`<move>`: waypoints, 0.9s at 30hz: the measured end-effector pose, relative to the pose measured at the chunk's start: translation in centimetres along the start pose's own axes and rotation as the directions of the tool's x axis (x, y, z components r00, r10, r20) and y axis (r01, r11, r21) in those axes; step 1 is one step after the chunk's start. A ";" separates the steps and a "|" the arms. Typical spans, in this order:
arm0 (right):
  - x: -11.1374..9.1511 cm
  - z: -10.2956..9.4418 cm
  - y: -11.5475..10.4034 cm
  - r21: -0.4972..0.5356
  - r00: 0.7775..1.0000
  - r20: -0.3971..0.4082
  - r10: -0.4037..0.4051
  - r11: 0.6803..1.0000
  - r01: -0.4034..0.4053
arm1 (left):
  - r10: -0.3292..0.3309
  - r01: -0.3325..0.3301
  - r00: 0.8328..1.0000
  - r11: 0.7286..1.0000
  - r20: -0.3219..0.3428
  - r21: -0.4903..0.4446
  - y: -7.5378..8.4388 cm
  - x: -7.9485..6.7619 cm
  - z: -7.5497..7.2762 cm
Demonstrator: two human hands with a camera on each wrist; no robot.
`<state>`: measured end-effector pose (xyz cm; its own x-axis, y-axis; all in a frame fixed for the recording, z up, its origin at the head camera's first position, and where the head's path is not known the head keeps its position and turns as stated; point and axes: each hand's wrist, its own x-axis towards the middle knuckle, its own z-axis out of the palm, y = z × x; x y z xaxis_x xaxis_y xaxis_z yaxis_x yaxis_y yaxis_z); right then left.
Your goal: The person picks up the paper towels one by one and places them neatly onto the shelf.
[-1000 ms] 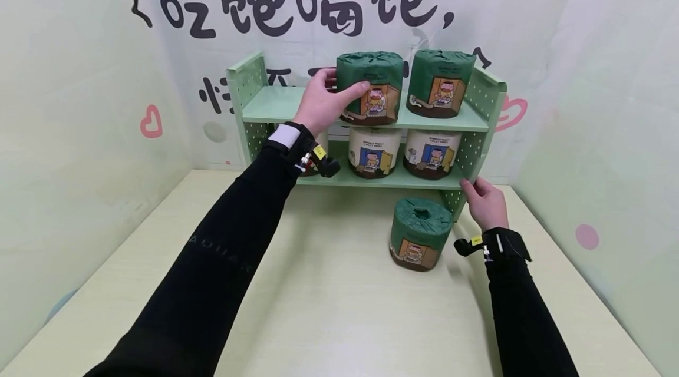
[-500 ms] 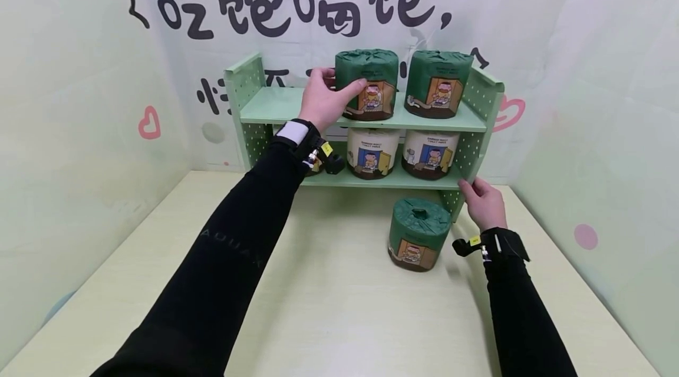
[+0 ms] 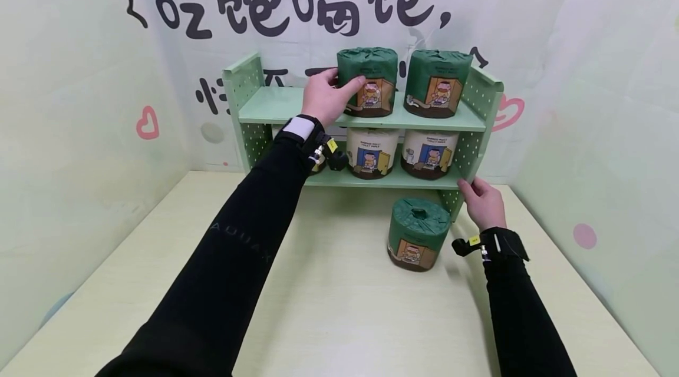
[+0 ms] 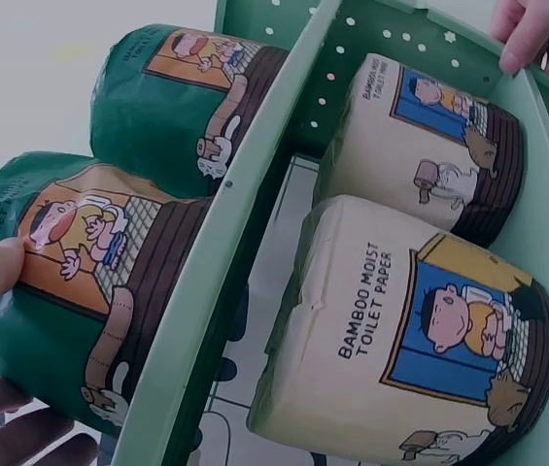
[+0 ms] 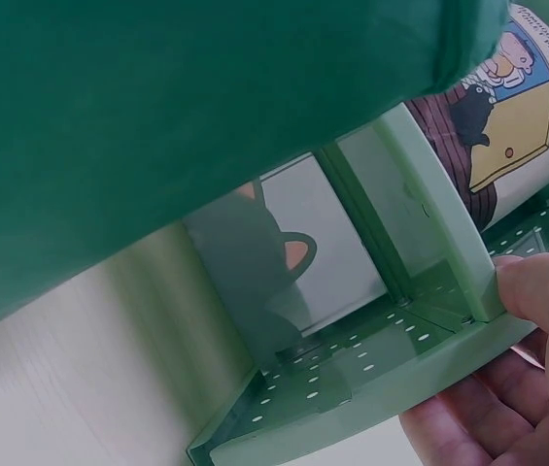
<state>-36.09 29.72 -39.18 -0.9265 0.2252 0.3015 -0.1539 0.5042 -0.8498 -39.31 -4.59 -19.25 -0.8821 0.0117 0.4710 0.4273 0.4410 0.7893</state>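
Note:
My left hand [image 3: 325, 96] grips a green toilet paper roll [image 3: 378, 65] on the top shelf, thumb across its front and fingers at its left side. Beside it, a short gap away, stands a second green roll [image 3: 439, 70] at the shelf's right end. With thumb and fingers my right hand [image 3: 484, 203] pinches the right side edge of the green shelf rack [image 3: 297, 103]. In the right wrist view that thumb [image 5: 536, 283] lies on the rack's edge. A third green roll [image 3: 419, 235] stands on the table, just left of the right hand.
On the lower shelf stand white-wrapped rolls: one in the middle [image 3: 372, 152], one at the right [image 3: 430, 153], and one mostly hidden behind my left wrist. The pale table [image 3: 318, 294] extends in front of the rack. Printed cloth walls [image 3: 69, 100] enclose it.
My left hand has pushed the green roll slightly back on the top shelf, and its base now sits farther behind the front edge. The right hand keeps its hold on the rack.

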 end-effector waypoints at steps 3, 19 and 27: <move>0.0 0.0 0.0 0.002 1.000 0.000 -0.004 1.000 0.004 | 0.004 -0.005 1.000 1.000 0.008 0.024 0.0 0.1 0.0; -0.2 0.0 0.0 -0.006 1.000 -0.009 -0.004 1.000 0.004 | -0.003 -0.001 1.000 0.987 -0.028 -0.159 -0.1 -0.9 -1.1; -0.3 0.0 -0.1 -0.024 1.000 -0.010 -0.010 1.000 0.010 | 0.046 -0.053 0.998 0.962 -0.035 -0.269 0.0 -2.9 -1.8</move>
<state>-35.81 29.61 -39.15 -0.9213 0.2288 0.3143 -0.1547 0.5259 -0.8364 -36.45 -6.27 -19.91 -0.8542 0.0007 0.5199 0.5113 0.1818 0.8400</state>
